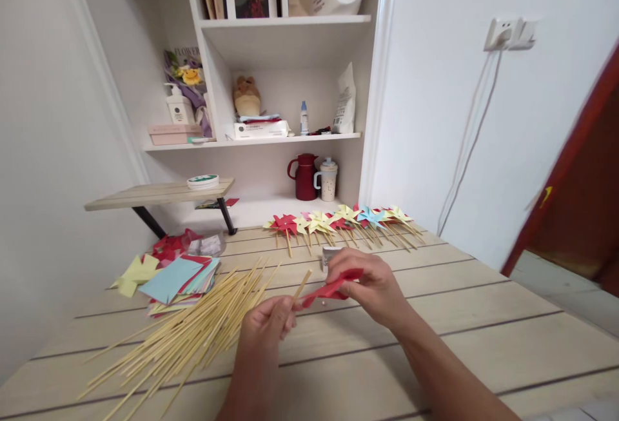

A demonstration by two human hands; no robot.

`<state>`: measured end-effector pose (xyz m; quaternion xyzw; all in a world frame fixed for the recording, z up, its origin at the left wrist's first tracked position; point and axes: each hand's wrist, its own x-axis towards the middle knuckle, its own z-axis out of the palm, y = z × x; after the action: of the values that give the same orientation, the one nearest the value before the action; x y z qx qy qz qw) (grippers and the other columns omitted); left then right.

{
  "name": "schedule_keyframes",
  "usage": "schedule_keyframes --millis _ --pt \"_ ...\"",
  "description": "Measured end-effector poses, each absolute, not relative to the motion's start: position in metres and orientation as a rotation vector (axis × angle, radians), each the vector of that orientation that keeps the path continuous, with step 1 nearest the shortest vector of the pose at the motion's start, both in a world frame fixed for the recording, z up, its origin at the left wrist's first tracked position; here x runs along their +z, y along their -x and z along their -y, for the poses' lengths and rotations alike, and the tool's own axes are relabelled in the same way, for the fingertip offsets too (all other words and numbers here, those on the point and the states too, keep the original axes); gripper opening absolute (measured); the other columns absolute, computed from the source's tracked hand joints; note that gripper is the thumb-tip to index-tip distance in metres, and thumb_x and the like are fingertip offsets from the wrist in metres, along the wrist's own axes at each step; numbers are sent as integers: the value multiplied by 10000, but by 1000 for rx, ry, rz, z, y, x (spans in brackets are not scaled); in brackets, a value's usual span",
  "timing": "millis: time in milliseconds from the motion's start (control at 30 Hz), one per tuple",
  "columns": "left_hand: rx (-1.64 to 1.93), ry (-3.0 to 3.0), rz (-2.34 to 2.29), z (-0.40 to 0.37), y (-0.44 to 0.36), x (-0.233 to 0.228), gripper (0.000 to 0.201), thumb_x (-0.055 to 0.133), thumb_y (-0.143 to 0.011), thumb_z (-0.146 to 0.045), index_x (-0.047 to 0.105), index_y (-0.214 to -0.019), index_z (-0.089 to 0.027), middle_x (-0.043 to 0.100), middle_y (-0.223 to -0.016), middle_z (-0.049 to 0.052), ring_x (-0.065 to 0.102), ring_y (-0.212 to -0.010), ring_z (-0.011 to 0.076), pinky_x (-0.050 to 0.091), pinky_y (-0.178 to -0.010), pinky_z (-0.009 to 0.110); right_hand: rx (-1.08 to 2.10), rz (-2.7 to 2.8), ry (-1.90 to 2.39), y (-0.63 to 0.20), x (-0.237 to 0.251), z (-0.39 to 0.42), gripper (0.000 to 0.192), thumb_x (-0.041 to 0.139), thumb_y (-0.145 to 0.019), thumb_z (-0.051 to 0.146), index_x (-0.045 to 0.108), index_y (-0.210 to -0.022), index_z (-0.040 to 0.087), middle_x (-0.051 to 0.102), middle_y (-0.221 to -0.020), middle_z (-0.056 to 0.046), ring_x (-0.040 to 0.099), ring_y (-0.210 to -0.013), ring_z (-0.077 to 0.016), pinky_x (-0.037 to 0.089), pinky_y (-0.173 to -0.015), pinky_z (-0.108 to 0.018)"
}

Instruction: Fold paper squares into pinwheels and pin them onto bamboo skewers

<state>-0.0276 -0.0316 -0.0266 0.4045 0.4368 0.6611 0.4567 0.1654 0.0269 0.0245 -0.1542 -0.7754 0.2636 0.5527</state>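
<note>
Left hand (264, 327) fingers pinched on bamboo stick (303, 284), long axis up-right toward red paper pinwheel (333, 287), gripped just beyond by right hand (372, 285) fingers.

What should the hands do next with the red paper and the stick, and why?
Probably bring the thin bamboo stick in the left hand up against the folded red paper pinwheel held by the right hand. The stick's tip already nearly meets the paper, and the finished paper pinwheels lying behind all sit on sticks.
</note>
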Motion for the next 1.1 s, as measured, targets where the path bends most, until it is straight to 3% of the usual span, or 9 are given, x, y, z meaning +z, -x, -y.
schedule_keyframes --millis 100,400,633,800,1100 --pt "1659 -978 -1082 37 25 -25 426 763 -713 -562 746 -687 -137 394 -462 -58 356 -505 86 356 -571 239 559 1836 309 -166 24 -26 160 672 -836 81 748 -854 221 687 -804 -30 628 -746 -161 499 -648 -284" --pt "1629 -980 -1069 31 27 -27 427 782 -709 -536 790 -884 -147 491 -578 -26 439 -615 109 382 -642 235 517 1884 273 -163 26 -23 81 676 -883 166 742 -859 206 697 -801 -40 635 -750 -154 515 -665 -278" --pt "1641 -983 -1091 33 27 -30 350 807 -692 -478 792 -831 -157 632 -681 24 470 -649 121 392 -662 244 481 1893 254 -159 25 -21 65 690 -884 194 741 -845 198 693 -777 -38 627 -715 -144 512 -634 -265" --pt "1693 -979 -1081 37 23 -25 280 802 -689 -435 773 -733 -160 536 -560 -16 432 -588 107 338 -592 225 413 1859 216 -158 26 -20 74 689 -870 127 730 -855 186 685 -771 -33 618 -720 -137 503 -641 -258" --pt "1717 -1112 -1194 44 15 -14 182 734 -695 -349 777 -696 -172 512 -522 -19 413 -535 112 334 -547 234 316 1864 128 -161 23 -19 194 696 -837 39 751 -937 196 687 -841 -55 619 -756 -165 494 -686 -320"
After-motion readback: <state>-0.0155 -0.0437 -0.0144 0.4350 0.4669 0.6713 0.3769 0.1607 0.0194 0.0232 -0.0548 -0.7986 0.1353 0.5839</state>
